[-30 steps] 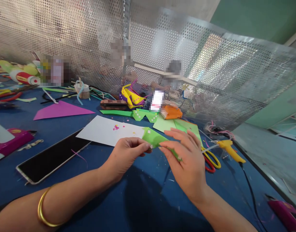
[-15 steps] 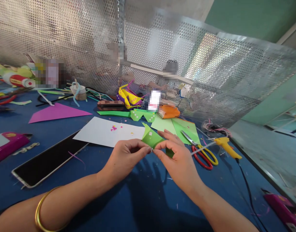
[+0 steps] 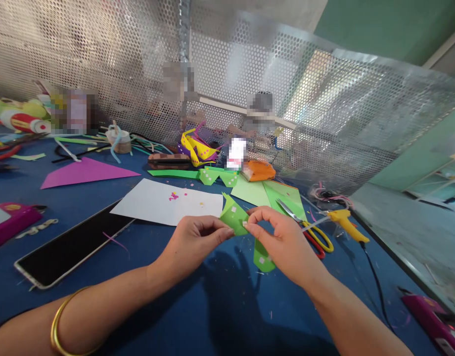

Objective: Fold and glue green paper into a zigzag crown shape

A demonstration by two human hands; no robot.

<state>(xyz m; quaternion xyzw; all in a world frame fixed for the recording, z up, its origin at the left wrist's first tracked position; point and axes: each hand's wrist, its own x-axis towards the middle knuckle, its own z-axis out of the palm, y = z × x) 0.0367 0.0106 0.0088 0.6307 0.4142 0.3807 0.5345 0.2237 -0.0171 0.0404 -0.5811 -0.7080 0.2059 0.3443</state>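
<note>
Between my hands is a green paper cutout [image 3: 233, 211] with small pale squares on it. My left hand [image 3: 198, 237] pinches its lower left edge between thumb and forefinger. The fingertips of my right hand [image 3: 277, 235] close on a small white square [image 3: 245, 224] at the cutout's right edge, touching the paper. Below my right hand hangs another green part [image 3: 262, 257] with pale squares; my fingers hide whether it joins the upper part. Behind lies a green paper eye mask [image 3: 219, 175] with similar squares.
White paper [image 3: 157, 202] holding tiny pink scraps lies over a dark tablet-like slab [image 3: 71, 247]. To the right are scissors [image 3: 318, 237] and a yellow glue gun [image 3: 344, 222] with a cord. Purple paper [image 3: 88, 174] lies left; a perforated metal screen [image 3: 231, 64] stands behind.
My right hand has drawn slightly away from my left fingertips to the cutout's right edge. More of the lower green part shows beneath it. My left hand keeps its pinch.
</note>
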